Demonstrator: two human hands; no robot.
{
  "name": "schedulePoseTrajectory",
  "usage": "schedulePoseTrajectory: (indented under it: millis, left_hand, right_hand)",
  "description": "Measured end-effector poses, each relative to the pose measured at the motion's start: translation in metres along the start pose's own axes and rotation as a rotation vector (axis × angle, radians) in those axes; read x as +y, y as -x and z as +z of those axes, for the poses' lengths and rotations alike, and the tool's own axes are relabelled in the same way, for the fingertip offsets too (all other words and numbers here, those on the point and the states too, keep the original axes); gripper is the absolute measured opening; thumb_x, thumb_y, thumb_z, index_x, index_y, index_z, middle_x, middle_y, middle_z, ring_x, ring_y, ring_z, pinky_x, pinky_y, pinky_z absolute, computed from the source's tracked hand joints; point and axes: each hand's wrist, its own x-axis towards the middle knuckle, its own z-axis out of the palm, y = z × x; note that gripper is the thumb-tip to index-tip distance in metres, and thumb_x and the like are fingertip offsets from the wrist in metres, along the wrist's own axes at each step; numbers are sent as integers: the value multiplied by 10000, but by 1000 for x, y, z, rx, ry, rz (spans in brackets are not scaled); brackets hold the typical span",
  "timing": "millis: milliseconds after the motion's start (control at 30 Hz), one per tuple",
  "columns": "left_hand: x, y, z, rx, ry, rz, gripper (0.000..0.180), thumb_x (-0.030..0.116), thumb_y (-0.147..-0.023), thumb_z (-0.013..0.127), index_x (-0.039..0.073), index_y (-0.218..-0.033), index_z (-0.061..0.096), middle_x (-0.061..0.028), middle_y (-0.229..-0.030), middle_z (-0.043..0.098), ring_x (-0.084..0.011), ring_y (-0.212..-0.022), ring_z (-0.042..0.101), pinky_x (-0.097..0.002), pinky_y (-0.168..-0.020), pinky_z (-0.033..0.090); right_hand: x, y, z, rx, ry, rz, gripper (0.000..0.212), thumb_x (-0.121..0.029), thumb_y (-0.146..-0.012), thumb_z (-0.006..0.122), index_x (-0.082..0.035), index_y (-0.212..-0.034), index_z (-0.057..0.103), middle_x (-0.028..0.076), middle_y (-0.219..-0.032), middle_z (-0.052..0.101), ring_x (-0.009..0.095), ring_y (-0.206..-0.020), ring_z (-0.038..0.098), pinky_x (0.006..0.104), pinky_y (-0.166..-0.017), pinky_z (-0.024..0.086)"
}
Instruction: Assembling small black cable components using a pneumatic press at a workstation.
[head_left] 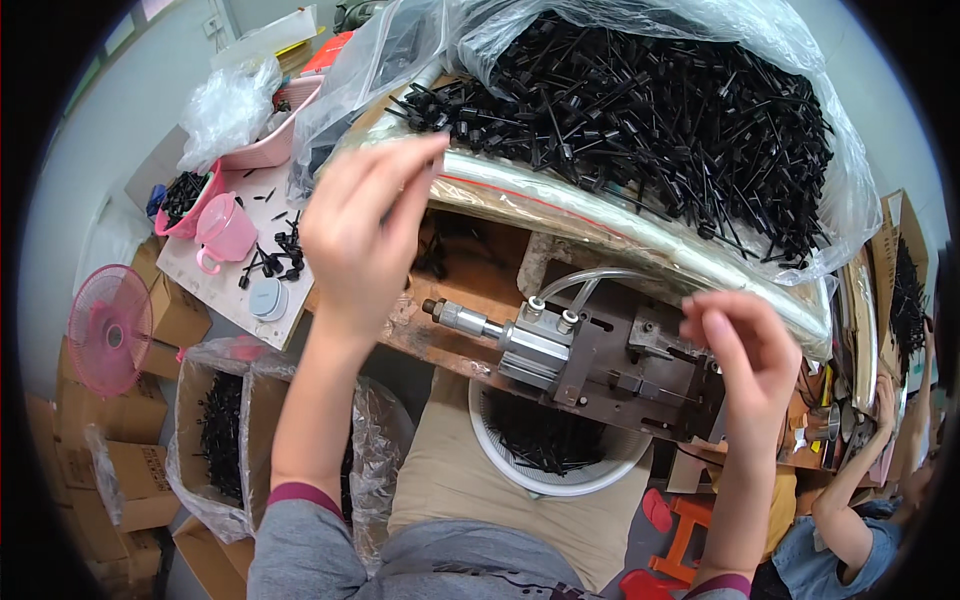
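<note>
Head view: left hand (355, 225) near spiky, glossy black parts (660, 130)

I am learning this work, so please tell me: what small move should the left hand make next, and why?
Probably the left hand should reach to the heap of black parts and pick one: it appears beside the heap's left edge, and no part shows clearly in it, though blur leaves this uncertain.

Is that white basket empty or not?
Not empty: black parts lie inside the white basket. How full, I cannot tell; the metal machine hides part.
</note>
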Motion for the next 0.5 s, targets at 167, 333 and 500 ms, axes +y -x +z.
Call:
schedulePoseTrajectory:
  millis: [167, 333, 500]
  left_hand:
    - [-40, -42, 42, -129, -161, 79, 140, 69, -849, 660, 83, -967, 734, -44, -923, 695, -257, -811, 673, -335, -713, 530]
    - [-44, -57, 49, -281, -111, 13, 182, 64, -865, 622, 68, -1010, 733, -53, -977, 706, -297, -837, 673, -357, -725, 534]
    - [28, -49, 15, -294, 182, -61, 198, 20, -838, 682, 35, -1029, 727, -96, -984, 721, -243, -859, 685, -320, -787, 521]
  right_hand:
    - [9, 47, -19, 70, 6, 30, 124, 49, -919, 580, 77, -1016, 652, 119, -947, 672, 153, -835, 660, 261, -747, 544]
    - [14, 60, -24, 116, -29, 52, 134, 70, -904, 582, 81, -1017, 652, 131, -939, 675, 159, -810, 663, 255, -734, 534]
    - [20, 28, -35, 212, 126, -37, 114, 24, -907, 615, 46, -1005, 668, 72, -916, 684, 118, -794, 639, 227, -725, 500]
